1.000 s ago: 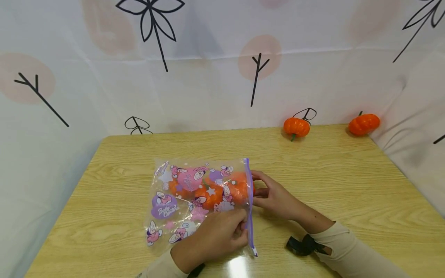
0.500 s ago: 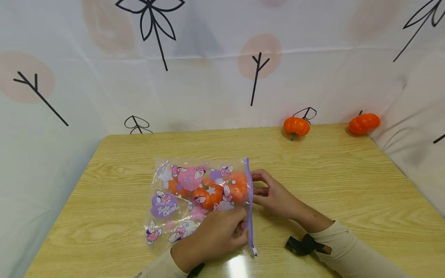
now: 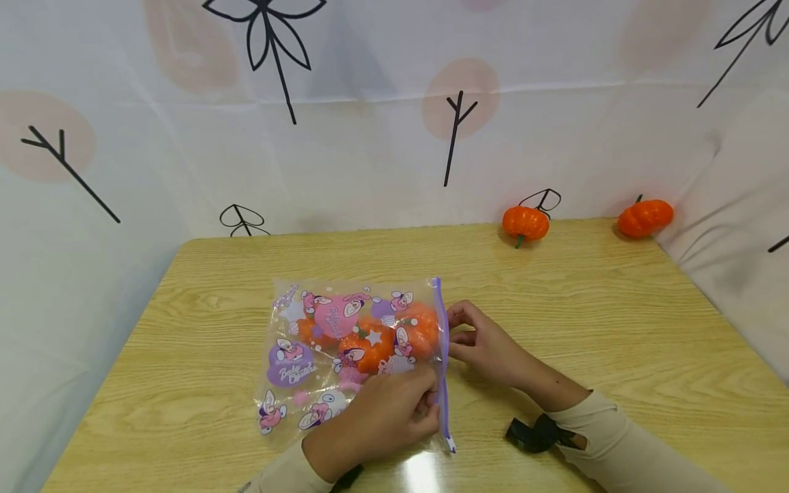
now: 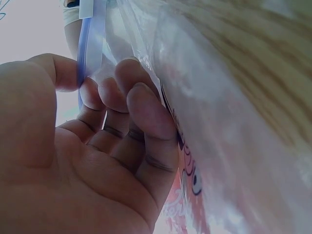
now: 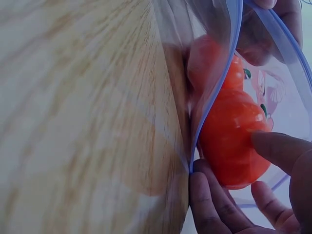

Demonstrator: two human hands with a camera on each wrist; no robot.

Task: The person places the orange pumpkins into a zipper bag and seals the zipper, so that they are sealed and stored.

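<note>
A clear slider zip bag (image 3: 290,397) printed with pink and purple cartoons lies on the table, its mouth facing right. Several small artificial pumpkins (image 3: 366,346) show through the plastic. My left hand (image 3: 391,414) pinches the mouth near its purple zip edge; in the left wrist view its fingers (image 4: 151,112) are curled beside the plastic. At the mouth is my right hand (image 3: 493,352). In the right wrist view its thumb (image 5: 282,148) touches the nearest pumpkin (image 5: 234,141), which lies inside the parted rims. Other fingertips (image 5: 202,190) lie by the lower rim.
Two more artificial pumpkins stand at the back of the wooden table (image 3: 216,274): one pumpkin (image 3: 525,223) right of the middle, another pumpkin (image 3: 645,218) at the far right corner. A white printed cloth (image 3: 370,157) hangs behind. The white zip slider (image 3: 451,445) sits at the bag's near corner.
The pumpkin at the mouth, which stuck out slightly past the zip edge, has shifted left into the bag. The middle pumpkin has moved slightly left too. Both hands have stayed nearly in place.
</note>
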